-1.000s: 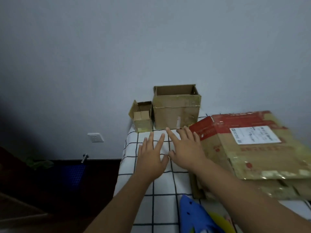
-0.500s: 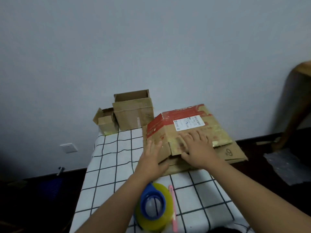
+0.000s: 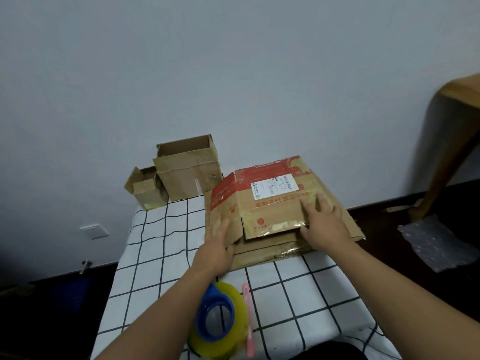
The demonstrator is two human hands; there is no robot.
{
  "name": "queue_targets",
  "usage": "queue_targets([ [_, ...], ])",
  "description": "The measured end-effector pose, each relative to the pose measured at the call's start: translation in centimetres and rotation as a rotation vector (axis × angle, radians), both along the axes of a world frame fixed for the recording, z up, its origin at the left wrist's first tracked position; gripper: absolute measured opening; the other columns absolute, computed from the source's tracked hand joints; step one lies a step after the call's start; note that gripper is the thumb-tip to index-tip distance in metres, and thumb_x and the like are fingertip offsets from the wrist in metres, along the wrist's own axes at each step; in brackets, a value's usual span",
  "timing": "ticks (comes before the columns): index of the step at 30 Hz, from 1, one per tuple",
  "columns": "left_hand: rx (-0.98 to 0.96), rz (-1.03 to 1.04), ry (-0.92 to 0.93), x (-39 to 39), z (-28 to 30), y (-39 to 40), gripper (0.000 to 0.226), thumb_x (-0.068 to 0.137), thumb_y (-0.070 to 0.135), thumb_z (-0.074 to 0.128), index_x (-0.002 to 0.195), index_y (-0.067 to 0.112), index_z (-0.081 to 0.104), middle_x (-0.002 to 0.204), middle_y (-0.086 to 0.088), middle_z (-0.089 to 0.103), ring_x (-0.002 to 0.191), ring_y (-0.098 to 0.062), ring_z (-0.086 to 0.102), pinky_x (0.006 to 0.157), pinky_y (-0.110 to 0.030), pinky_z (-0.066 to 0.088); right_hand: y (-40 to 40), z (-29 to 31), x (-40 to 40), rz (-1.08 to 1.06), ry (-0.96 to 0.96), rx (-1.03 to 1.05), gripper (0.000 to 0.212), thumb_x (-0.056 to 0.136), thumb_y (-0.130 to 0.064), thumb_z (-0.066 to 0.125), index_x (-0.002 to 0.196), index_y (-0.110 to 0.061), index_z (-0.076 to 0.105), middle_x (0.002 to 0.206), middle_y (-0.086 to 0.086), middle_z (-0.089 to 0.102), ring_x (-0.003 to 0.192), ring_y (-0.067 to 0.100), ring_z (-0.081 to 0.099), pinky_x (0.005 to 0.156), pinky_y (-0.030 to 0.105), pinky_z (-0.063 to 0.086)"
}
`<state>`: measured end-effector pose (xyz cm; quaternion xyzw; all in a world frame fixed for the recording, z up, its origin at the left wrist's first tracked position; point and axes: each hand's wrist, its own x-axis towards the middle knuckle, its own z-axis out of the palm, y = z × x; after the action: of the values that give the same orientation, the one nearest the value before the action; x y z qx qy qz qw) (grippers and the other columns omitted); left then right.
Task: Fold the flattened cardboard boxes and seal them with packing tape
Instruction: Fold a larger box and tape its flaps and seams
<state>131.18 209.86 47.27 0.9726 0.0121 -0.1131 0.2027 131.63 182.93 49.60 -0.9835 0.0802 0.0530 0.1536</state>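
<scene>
Two hands bracket the top flattened box (image 3: 272, 201), which lies on a stack of flattened boxes (image 3: 270, 252) at the far right of the checked worktop (image 3: 161, 268). Far left against the wall, the small folded box (image 3: 145, 190) and the taller open box (image 3: 188, 175) stand touching, well clear of the hands. The left hand (image 3: 218, 245) is at the top box's near-left corner, fingers (image 3: 220, 228) laid on the hanging flap and thumb apparently under its edge. Between the hands runs the box's long axis, left to right across the person. The right hand (image 3: 324, 222) lies flat on the near-right part, fingers spread, thumb by the front edge. Lifting should pull toward the person, each hand taking its own end. Nearest the body, by the left forearm, sit the tape roll (image 3: 220, 323) and a pink cutter (image 3: 248, 318).
</scene>
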Motion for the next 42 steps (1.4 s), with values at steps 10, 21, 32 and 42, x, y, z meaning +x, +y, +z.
queue_targets([
  [10, -0.316, 0.166, -0.178, 0.6, 2.5, 0.5, 0.069, 0.095, 0.042, 0.052, 0.154, 0.043, 0.016, 0.125, -0.006, 0.061, 0.121, -0.032, 0.050, 0.100, -0.041, 0.044, 0.5, 2.1, -0.7, -0.072, -0.303, 0.136, 0.057, 0.094, -0.032, 0.053, 0.149, -0.035, 0.036, 0.155, 0.008, 0.023, 0.127, 0.034, 0.024, 0.109, 0.046, 0.037],
  [21, -0.631, 0.307, -0.387, -2.8, 10.4, 2.0, 0.041, 0.106, 0.035, 0.033, 0.137, 0.018, 0.052, 0.129, -0.005, 0.061, 0.120, -0.026, 0.054, 0.096, -0.036, 0.043, 5.1, 8.3, -3.1, 0.003, -0.618, 0.313, 0.043, 0.099, -0.013, 0.048, 0.139, -0.028, 0.055, 0.150, 0.006, 0.036, 0.131, 0.030, 0.032, 0.108, 0.047, 0.040],
  [32, -0.573, 0.487, -0.515, -9.0, 12.7, 13.3, 0.036, 0.105, 0.035, 0.035, 0.114, 0.013, 0.062, 0.110, -0.011, 0.065, 0.105, -0.031, 0.058, 0.093, -0.041, 0.047, 16.7, 11.9, -5.9, 0.167, -0.701, 0.415, 0.032, 0.097, -0.009, 0.052, 0.126, -0.014, 0.065, 0.142, 0.012, 0.049, 0.129, 0.031, 0.047, 0.106, 0.038, 0.039],
  [42, -0.442, 0.621, -0.530, -14.8, 11.7, 23.2, 0.029, 0.105, 0.029, 0.036, 0.124, 0.018, 0.054, 0.102, -0.002, 0.059, 0.101, -0.027, 0.059, 0.088, -0.039, 0.048, 27.8, 10.8, -6.9, 0.338, -0.560, 0.516, 0.030, 0.100, -0.016, 0.051, 0.126, -0.017, 0.064, 0.133, 0.001, 0.050, 0.111, 0.009, 0.046, 0.093, 0.021, 0.035],
])
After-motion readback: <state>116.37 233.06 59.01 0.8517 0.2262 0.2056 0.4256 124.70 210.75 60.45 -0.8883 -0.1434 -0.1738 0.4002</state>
